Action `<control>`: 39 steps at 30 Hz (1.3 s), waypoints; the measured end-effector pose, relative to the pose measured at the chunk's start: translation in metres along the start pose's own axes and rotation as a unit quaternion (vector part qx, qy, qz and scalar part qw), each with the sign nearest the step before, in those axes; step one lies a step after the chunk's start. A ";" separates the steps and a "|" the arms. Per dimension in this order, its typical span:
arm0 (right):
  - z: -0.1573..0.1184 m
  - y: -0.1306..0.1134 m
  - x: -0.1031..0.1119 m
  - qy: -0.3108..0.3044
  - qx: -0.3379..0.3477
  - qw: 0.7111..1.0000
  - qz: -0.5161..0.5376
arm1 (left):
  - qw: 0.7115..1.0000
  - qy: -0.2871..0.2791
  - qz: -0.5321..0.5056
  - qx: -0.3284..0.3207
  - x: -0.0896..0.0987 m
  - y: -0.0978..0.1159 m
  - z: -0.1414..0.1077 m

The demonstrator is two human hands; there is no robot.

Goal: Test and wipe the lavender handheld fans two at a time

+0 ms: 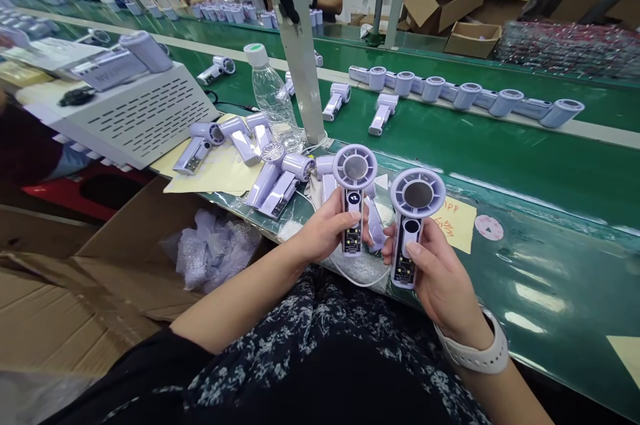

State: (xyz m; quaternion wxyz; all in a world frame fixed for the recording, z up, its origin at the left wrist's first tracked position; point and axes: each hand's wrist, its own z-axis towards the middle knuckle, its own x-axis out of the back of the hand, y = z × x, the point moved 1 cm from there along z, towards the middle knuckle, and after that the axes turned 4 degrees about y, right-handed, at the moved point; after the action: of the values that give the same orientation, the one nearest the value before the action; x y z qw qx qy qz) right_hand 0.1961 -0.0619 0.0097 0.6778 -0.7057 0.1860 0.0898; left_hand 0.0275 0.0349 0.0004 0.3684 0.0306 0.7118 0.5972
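Observation:
My left hand is closed round the handle of a lilac handheld fan, its thumb on the front. That fan's small round display is lit, and circuit board shows below it. In my right hand is a second lilac handheld fan, gripped by the handle with the thumb near its button. Its round display is dark, and its circuit board is bare too. Both fans stand upright side by side, apart. Left of them, several more lilac fans lie on the bench, some on yellow paper.
A clear plastic bottle stands by a white post. Behind runs a green conveyor with a row of fans. A vented metal box is at left, above a carton with bubble wrap. People work across the line.

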 end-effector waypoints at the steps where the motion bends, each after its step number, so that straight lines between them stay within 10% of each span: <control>1: -0.001 0.000 0.001 -0.003 -0.005 1.000 -0.002 | 1.000 0.002 0.005 0.007 -0.001 -0.001 -0.001; 17: -0.002 -0.009 -0.002 0.028 -0.004 0.999 -0.023 | 0.999 0.031 0.034 0.018 -0.009 0.012 -0.007; 39: -0.004 -0.007 -0.004 0.074 -0.029 0.996 0.051 | 0.996 -0.073 0.040 0.023 -0.005 0.006 -0.012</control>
State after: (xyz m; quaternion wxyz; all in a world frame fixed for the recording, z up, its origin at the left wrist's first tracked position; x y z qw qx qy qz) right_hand 0.1944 -0.0653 0.0177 0.6360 -0.7193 0.2686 0.0773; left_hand 0.0221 0.0247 0.0078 0.3945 0.1114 0.6950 0.5908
